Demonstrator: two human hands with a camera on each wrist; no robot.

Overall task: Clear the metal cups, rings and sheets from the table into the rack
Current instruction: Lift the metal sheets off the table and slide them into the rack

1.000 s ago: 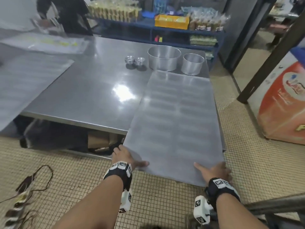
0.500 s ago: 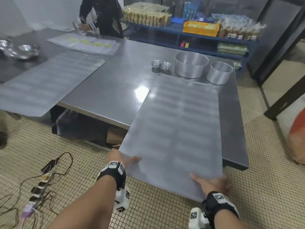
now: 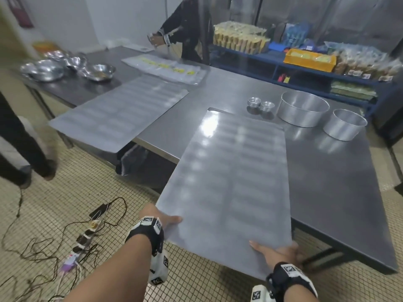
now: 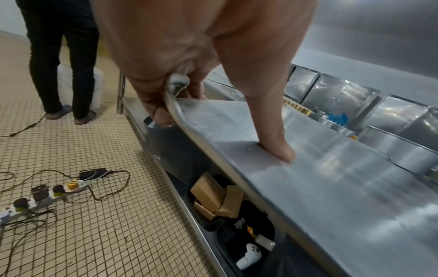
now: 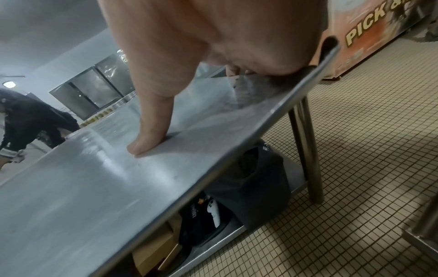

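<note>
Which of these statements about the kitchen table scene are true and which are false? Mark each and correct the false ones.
1. Both hands hold the near end of a metal sheet. True: left hand, right hand.
2. Three big rings stand on the table. False: two, the larger ring and the smaller ring.
3. The small cups sit left of the rings. True.
4. The held sheet lies wholly on the table. False: its near end overhangs the floor.

Commercial bakery kitchen: steel table (image 3: 327,192), packaged-goods shelves (image 3: 305,68).
</note>
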